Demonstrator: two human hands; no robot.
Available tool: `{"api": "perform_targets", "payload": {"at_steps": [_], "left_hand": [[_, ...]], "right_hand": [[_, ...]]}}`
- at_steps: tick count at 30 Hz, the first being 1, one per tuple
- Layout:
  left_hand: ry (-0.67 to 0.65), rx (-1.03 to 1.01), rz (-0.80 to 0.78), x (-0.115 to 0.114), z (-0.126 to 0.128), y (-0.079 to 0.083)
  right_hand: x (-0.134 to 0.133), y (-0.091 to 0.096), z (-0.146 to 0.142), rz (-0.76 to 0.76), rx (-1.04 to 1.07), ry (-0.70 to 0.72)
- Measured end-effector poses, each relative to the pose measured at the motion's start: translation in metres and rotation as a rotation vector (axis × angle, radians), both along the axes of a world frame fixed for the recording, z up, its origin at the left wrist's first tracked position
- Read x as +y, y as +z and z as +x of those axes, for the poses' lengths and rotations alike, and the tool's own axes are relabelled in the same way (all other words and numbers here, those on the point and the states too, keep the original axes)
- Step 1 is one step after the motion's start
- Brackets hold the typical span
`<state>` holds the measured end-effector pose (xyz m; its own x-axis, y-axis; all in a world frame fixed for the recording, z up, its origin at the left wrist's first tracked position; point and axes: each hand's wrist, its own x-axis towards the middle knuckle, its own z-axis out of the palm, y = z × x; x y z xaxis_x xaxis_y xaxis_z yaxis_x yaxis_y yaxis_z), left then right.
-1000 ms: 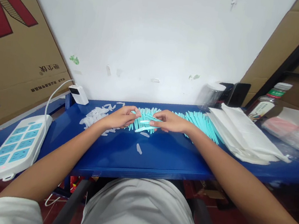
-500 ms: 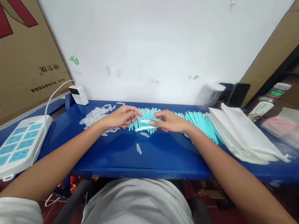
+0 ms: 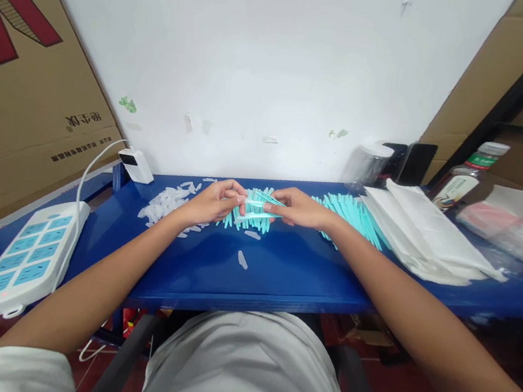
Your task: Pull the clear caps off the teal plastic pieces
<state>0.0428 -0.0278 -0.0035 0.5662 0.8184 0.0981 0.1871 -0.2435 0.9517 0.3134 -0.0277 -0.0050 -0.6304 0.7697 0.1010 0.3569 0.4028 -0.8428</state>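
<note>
Turquoise sticks (image 3: 263, 216) fan out from the right hand (image 3: 298, 207) in the head view, gripped between thumb and fingers above the blue table (image 3: 248, 286). The left hand (image 3: 219, 203) pinches at the pale tips of these held sticks; whether a separate translucent piece sits in that pinch, I cannot tell. Further sticks (image 3: 350, 214) lie beyond the right wrist, others beneath the hands. Translucent pieces (image 3: 167, 203) heap beside the left hand; 2 lie loose nearer the table's front edge.

A slackened right grip could, I judge, drop sticks into those below; pushing crookedly at the tips could skew the fan. A brushing forearm might scatter the heap.

The cardboard box (image 3: 36, 90) bears inverted Chinese characters and a ® mark; the bottle (image 3: 463, 180) has a green-banded label too small to read.
</note>
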Motion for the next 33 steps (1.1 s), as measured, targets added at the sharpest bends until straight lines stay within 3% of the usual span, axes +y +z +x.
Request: {"api": "perform_targets", "payload": {"at_steps": [7, 17, 33], "left_hand": [[0.039, -0.01, 0.033, 0.0013, -0.0008, -0.0005], [0.04, -0.1, -0.051, -0.0002, 0.0003, 0.0019], [0.003, 0.022, -0.044, -0.0041, 0.0025, 0.0007]], "right_hand": [[-0.0018, 0.0029, 0.0001, 0.003, 0.0, -0.014], [-0.0009, 0.0032, 0.0011, 0.02, -0.013, -0.009], [-0.0029, 0.0028, -0.0013, 0.033, -0.002, -0.01]]}}
